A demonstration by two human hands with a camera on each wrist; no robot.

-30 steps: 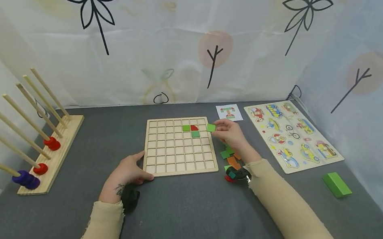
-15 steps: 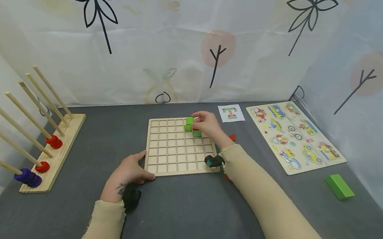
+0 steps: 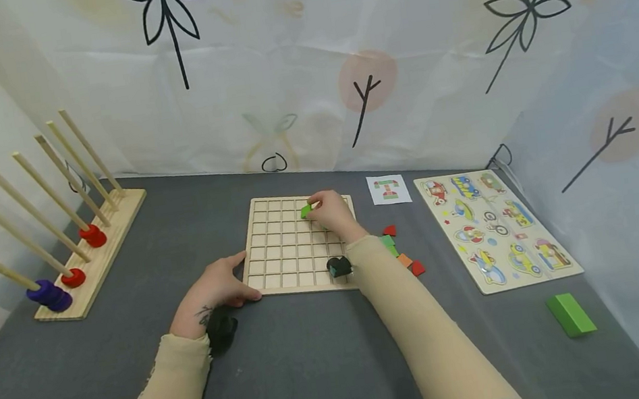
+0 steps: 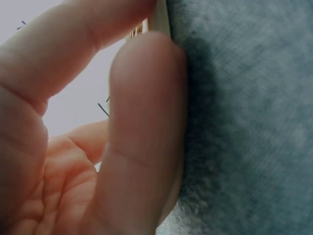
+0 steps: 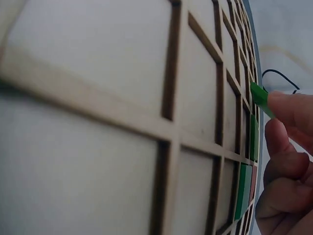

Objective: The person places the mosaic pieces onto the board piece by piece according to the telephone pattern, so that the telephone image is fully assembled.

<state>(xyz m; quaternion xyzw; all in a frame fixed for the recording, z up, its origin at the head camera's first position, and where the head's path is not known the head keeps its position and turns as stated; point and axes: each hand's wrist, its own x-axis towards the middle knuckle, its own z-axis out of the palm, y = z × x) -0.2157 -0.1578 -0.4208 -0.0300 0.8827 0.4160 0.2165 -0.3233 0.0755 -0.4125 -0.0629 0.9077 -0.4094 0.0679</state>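
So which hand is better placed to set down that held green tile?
Likely the right hand: it pinches the green tile over the board; the left hand holds the board's near corner.

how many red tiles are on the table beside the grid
2: the far red tile, just beyond the green tiles, and the near red tile, beside the orange tile. The right sleeve may hide more.

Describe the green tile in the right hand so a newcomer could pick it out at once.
On the dark table, find the pale wooden grid board. Toward its far right corner, the right hand pinches a small green tile. Unlike the other green tiles, set in the board or lying loose beside it, this one is being held.
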